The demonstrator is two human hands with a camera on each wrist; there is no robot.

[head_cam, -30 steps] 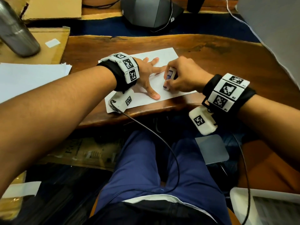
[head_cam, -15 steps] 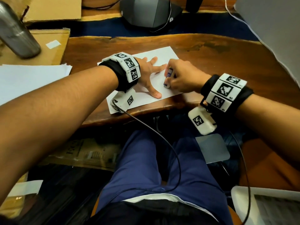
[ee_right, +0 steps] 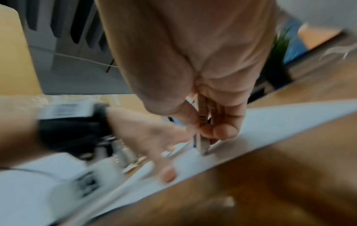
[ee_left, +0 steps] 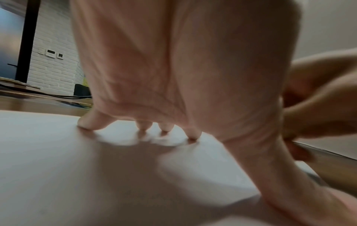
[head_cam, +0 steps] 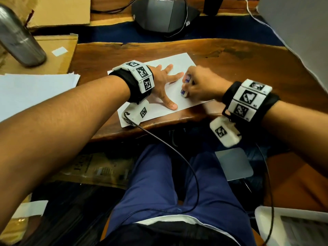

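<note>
My right hand [head_cam: 204, 86] pinches the eraser [head_cam: 188, 79] firmly, its tip pressed to the paper [head_cam: 177, 61] beneath my fingers. Just left of that grip, my left hand [head_cam: 163, 82] lies splayed flat, pinning the sheet so that rubbing cannot drag it across the desk [head_cam: 248, 68].

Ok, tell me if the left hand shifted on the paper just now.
No. The left hand still presses the paper, thumb beside its near edge.
</note>
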